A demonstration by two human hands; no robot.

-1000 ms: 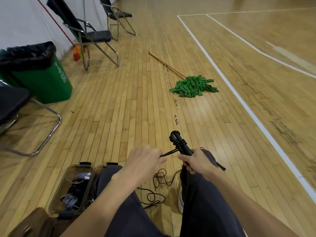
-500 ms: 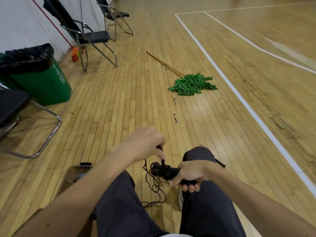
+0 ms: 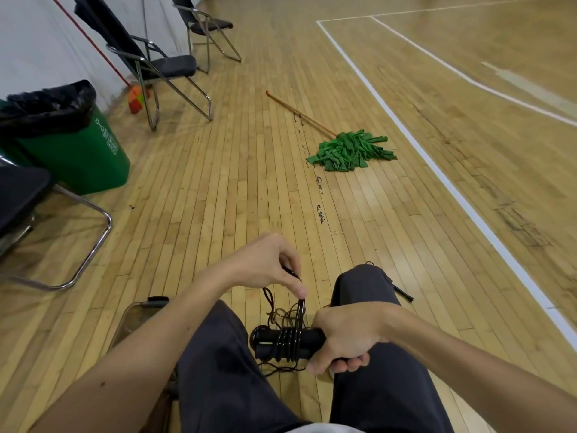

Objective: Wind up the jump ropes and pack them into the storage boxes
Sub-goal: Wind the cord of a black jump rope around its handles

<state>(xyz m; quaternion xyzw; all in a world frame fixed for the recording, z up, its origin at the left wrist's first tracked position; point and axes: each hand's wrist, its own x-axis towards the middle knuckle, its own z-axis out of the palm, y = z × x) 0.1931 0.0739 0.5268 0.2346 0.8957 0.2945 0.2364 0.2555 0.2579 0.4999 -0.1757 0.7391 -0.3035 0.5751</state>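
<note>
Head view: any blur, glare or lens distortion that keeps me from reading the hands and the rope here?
Head view: both hands sharp, left hand pinching the rope, right hand gripping the handles, coils readable; head view: wide-angle lens bows the white court line and the floor boards; head view: soft sheen far off, no harsh glare.

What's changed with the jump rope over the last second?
The right hand swung the handles from pointing up and away down to lying sideways, pointing left. The left hand brought the cord up over them, adding turns. Both hands kept their hold; the mop stayed put.
</note>
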